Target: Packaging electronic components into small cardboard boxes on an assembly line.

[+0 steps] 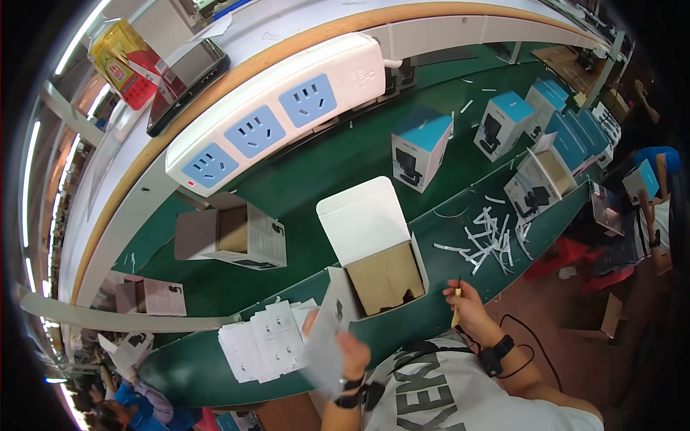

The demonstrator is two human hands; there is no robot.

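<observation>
My left hand (352, 357) is closed on a white sheet of paper (323, 359), smeared by motion, beside the left wall of an open white box (363, 208). The box's lid stands up, and a brown cardboard insert (384, 281) fills it. To the left, next to the sheet, lie white printed sheets (255, 348) in an overlapping pile. My right hand (472, 313) is at the right of the box, its fingers wrapped round a slim yellow-handled tool (456, 307) with a dark tip pointing up. The exact kind of tool is not clear.
White paper strips (489, 241) lie heaped right of the box. Closed blue-topped boxes (420, 151) stand farther back, with another open box (543, 179) at right and one (248, 233) at left. A power strip (287, 108) hangs along the shelf edge. Co-workers sit at both ends.
</observation>
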